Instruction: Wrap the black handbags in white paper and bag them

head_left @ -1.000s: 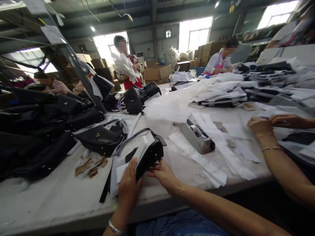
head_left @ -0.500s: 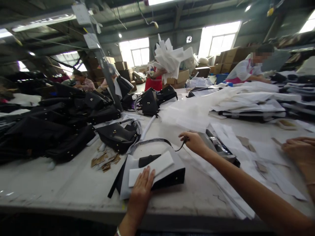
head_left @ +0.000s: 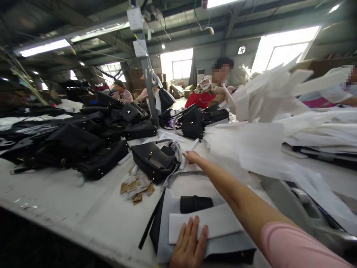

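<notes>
A black handbag [head_left: 223,257] lies in front of me with pale grey sheeting over it. My left hand [head_left: 189,238] rests flat, fingers spread, on a white foam sheet [head_left: 220,221] on top. Beside the foam sits a black rolled piece [head_left: 196,204]. My right hand [head_left: 192,156] reaches far across the table, fingers partly stretched, with nothing visible in them. It is close to the plastic-wrapped handle [head_left: 177,150] of another black handbag [head_left: 152,158] and a white roll [head_left: 194,144]. A wrapped strap [head_left: 181,174] curves behind the front bag, partly hidden by my right forearm.
Brown and white scraps [head_left: 137,188] lie left of the front bag. Black bags [head_left: 69,141] are piled at left, white sheets [head_left: 259,145] at right. A grey device [head_left: 301,212] stands beside my right arm. Across the table, a co-worker [head_left: 208,89] handles white sheets.
My right hand has left the black strap end and moved left and farther across the table. My left hand stays on the foam. The view has turned left; the co-worker has brought white sheets to the table.
</notes>
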The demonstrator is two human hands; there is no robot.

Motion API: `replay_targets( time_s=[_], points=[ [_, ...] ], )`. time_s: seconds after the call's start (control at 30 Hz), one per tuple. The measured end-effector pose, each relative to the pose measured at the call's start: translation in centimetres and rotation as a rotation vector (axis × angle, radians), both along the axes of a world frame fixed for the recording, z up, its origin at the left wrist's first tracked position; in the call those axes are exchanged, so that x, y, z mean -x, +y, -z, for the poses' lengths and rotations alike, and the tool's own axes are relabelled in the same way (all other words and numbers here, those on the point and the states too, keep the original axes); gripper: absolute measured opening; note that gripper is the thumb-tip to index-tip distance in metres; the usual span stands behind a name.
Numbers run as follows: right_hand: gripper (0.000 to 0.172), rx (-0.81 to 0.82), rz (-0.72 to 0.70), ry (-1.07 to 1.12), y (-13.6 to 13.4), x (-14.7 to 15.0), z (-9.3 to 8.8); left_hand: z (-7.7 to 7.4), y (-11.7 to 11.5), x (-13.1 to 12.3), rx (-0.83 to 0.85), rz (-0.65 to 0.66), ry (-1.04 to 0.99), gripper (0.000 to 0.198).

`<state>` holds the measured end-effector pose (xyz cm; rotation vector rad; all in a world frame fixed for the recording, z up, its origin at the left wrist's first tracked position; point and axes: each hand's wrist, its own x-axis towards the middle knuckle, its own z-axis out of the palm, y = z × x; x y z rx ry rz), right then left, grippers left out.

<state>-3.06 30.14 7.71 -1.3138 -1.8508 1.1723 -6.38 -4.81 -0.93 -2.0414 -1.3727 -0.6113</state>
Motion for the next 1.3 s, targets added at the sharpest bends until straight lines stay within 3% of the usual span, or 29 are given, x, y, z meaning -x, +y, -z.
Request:
replay_targets(
  time_s=[0.13, 0.23, 0.33, 0.43, 0.53, 0.67, 0.73, 0.83, 0.9, 0.97, 1.13, 1.3],
  points=[
    [0.035, 0.029, 0.146, -0.122, -0.3, 0.0, -0.6, 0.5, 0.4, 0.0, -0.018, 0.005, -0.008, 0.046],
    [0.049, -0.016, 0.224, -0.094, -1.5, -1.8, -3.1, 0.4, 0.3, 0.0, 0.012, -0.002, 0.02, 0.05],
    [0.059, -0.09, 0.209, 0.007, -4.5, -4.7, -6.4, 0.3, 0.2, 0.2, 0.049, 0.015, 0.021, 0.058],
    [0.047, -0.127, 0.061, 0.127, -9.5, -8.9, -9.2, 0.1, 0.3, 0.9, 0.135, 0.078, -0.024, 0.062],
    [0.045, -0.138, -0.2, 0.278, -15.5, -14.3, -11.2, -0.7, 0.7, 1.8, 0.235, 0.153, -0.031, 0.071],
    [0.038, -0.16, -0.358, 0.155, -23.0, -22.0, -12.8, -2.4, 1.5, 2.7, 0.322, 0.175, 0.038, 0.075],
    [0.029, -0.071, -0.413, 0.089, -26.1, -25.0, -12.9, -3.7, 1.6, 2.9, 0.401, 0.179, 0.018, 0.073],
    [0.022, 0.133, -0.456, 0.043, -29.9, -27.3, -11.4, -6.1, 1.4, 2.8, 0.585, 0.193, -0.046, 0.071],
    [0.023, 0.151, -0.434, 0.027, -31.7, -27.5, -9.1, -7.5, 1.3, 2.7, 0.674, 0.201, -0.085, 0.068],
    [0.028, 0.043, -0.385, 0.023, -33.0, -26.9, -6.1, -8.4, 1.4, 2.7, 0.714, 0.211, -0.11, 0.063],
    [0.047, -0.399, -0.244, -0.091, -34.3, -23.5, 1.1, -9.4, 1.5, 2.6, 0.774, 0.221, -0.12, 0.059],
    [0.046, -0.689, -0.093, -0.191, -34.4, -20.2, 4.7, -10.3, 1.2, 2.4, 0.802, 0.215, -0.123, 0.057]
  ],
)
